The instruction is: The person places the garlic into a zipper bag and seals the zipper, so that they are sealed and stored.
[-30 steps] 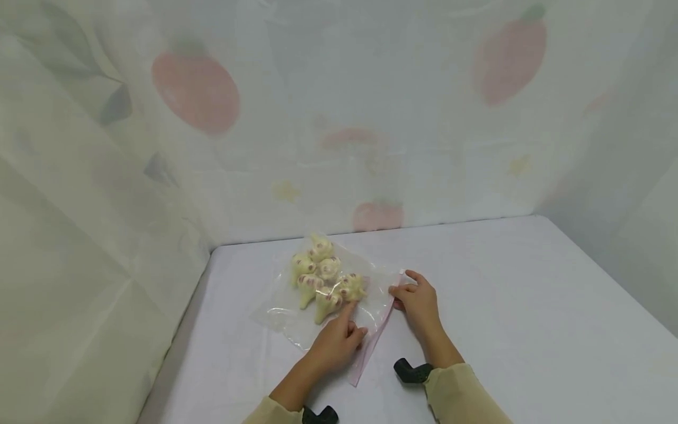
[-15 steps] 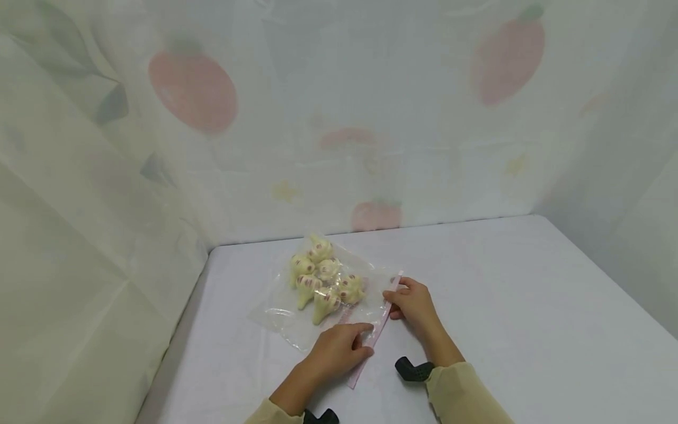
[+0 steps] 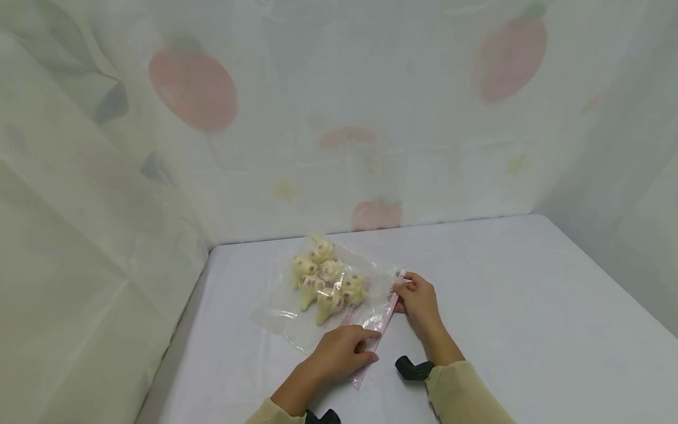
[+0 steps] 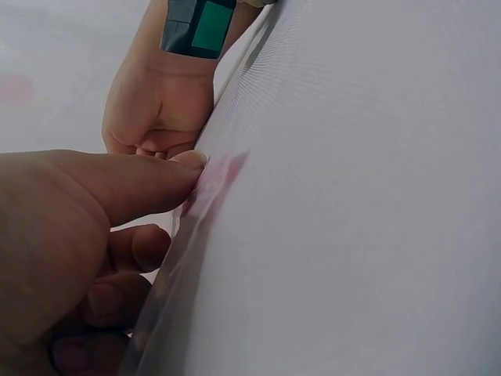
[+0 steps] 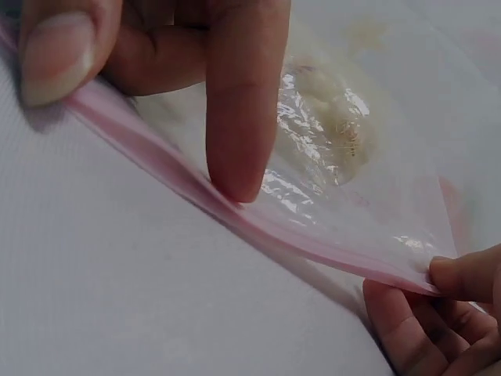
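Note:
A clear zip bag [image 3: 286, 324] lies flat on the white tabletop, several garlic bulbs [image 3: 328, 301] inside it. Its pink zip strip [image 5: 313, 249] runs along the side facing the hands. My right hand [image 3: 421, 303] pinches the strip's far end between thumb and fingers. Nearer the other end is my left hand [image 3: 339, 350]; its index fingertip touches the strip and its thumb lies at the edge, the two apart along it. In the right wrist view, the left fingers [image 5: 243, 102] loom large, and the right hand [image 5: 462, 329] holds the corner.
The white-covered table [image 3: 503, 318] extends to the right of the bag. Behind it hangs a pale curtain [image 3: 434, 118] with fruit prints, and another drape [image 3: 79, 265] stands along the left. Dark wrist devices [image 3: 414, 370] sit on both wrists.
My left hand has moved right, its index finger going from beside the garlic onto the pink strip. The right hand keeps its pinch on the strip's end, shifting slightly.

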Motion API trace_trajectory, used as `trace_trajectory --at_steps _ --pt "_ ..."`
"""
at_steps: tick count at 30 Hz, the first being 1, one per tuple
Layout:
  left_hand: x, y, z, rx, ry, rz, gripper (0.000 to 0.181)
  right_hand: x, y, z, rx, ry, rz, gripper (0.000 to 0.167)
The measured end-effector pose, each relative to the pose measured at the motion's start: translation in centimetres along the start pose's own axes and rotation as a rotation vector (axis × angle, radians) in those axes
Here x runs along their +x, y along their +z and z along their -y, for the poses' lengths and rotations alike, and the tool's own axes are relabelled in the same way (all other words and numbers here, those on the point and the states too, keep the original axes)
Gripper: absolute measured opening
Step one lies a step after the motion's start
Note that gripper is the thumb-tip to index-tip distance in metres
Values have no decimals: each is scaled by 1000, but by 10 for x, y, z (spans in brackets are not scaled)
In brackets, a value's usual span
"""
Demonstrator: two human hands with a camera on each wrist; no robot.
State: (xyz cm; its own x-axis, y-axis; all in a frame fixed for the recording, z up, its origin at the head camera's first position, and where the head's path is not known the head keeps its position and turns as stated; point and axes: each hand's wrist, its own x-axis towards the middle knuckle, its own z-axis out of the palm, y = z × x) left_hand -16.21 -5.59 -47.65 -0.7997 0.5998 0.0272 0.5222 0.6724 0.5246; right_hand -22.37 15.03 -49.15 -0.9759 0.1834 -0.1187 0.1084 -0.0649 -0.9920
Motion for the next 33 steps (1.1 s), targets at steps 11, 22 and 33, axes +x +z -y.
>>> trace_trajectory --at_steps 11,22,33 --pt "0 3 0 -6 21 -7 37 0 -1 2 9 26 30 42" --pt "0 4 0 -13 32 1 36 5 5 2 -126 37 27 52" --pt "5 9 -1 -41 12 6 35 11 -4 4 68 74 -50 32"
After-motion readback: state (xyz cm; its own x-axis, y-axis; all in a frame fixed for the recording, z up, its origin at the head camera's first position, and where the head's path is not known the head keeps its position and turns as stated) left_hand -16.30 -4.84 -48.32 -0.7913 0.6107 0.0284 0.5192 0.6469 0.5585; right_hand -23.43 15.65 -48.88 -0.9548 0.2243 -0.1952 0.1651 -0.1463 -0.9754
